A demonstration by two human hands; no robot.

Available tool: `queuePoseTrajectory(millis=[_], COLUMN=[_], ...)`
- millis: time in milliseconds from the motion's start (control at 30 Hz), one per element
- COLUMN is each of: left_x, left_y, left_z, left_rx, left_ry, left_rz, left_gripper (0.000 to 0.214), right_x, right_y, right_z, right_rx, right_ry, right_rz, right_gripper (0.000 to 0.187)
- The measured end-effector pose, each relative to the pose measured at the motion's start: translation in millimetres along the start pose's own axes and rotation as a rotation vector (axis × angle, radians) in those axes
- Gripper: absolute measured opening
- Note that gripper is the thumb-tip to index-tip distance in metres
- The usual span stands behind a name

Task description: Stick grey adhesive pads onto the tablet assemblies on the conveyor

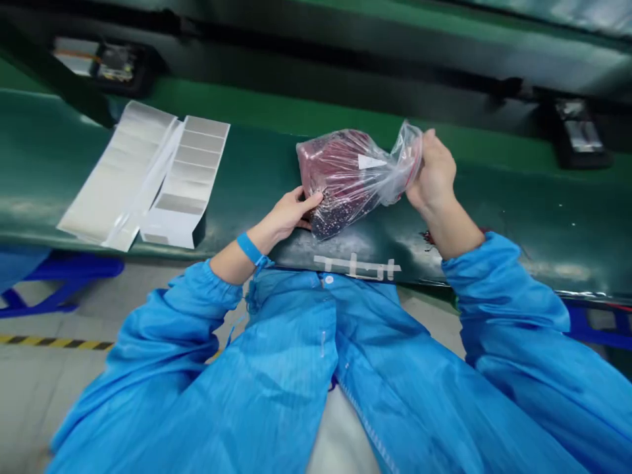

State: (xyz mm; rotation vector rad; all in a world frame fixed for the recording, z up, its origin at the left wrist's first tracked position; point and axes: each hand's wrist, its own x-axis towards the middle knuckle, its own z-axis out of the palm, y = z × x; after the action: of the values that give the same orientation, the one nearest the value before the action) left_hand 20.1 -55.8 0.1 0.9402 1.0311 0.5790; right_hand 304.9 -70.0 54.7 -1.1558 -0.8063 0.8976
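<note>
Work surface: a glossy dark green bench top point(257, 178) runs beneath both hands, with pale tape strips point(358, 265) at its near edge, on the person's side of the grip.
Left of the grip: two silvery white sheets marked off in rows, the wider sheet point(118, 178) and the narrower sheet point(195, 164), lie side by side.
Beyond the grip: a dark tray with a circuit part point(116, 66) sits far left, a black holder point(582, 135) far right.
Floor: pale, with yellow-and-black tape point(54, 342) low to the left of the hands.
Bag direction: the clear plastic bag point(340, 161), with dark red and black contents, has its gathered neck toward the right; its long axis runs left to right, the neck end slightly farther from the person.
Bag against grip: it lies between the hands, its full body by the left, its neck at the right.
Left hand point(295, 214): thumb over the near left corner, other fingers partly hidden underneath, pinching it.
Right hand point(434, 168): closed around the bunched mouth, beside its red strip point(413, 171).
</note>
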Motion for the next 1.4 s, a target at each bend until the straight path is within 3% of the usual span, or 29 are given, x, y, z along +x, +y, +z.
queuePoseTrajectory(millis=[133, 300, 433, 667, 900, 1133, 1267, 1400], left_x=[6.2, 16.3, 27.6, 41.2, 44.6, 43.8, 44.0, 42.0], left_y=[0.7, 8.3, 18.0, 27.7, 30.1, 33.9, 34.8, 39.6], left_z=[-9.1, -3.5, 0.1, 4.0, -4.1, -10.2, -20.1, -31.7], left_rx=[0.043, 0.186, 0.152, -0.013, -0.156, -0.163, -0.015, 0.171], left_ry=[0.004, 0.067, 0.064, -0.032, -0.069, -0.046, 0.015, 0.05], left_rz=[0.026, 0.063, 0.003, -0.085, -0.075, -0.054, -0.088, -0.113], left_gripper=[0.054, 0.061, 0.071, 0.065, 0.043, 0.026, 0.022, 0.025], right_x=[-0.7, -3.4, -1.4, 11.4, -1.2, 0.6, 0.2, -12.9], right_y=[16.1, 9.5, 10.4, 14.5, -7.0, 7.3, 14.5, 7.2], right_z=[-13.5, -25.9, -29.0, -14.6, 12.2, 2.3, -5.8, -21.7], right_rx=[-0.051, -0.167, -0.265, -0.316, -0.562, -0.288, -0.261, -0.284], right_ry=[0.085, 0.046, 0.027, -0.104, -0.307, -0.002, -0.03, -0.11], right_rz=[-0.168, -0.153, -0.14, -0.197, -0.079, -0.12, -0.128, -0.127], right_gripper=[0.056, 0.05, 0.057, 0.055, 0.082, 0.071, 0.072, 0.056])
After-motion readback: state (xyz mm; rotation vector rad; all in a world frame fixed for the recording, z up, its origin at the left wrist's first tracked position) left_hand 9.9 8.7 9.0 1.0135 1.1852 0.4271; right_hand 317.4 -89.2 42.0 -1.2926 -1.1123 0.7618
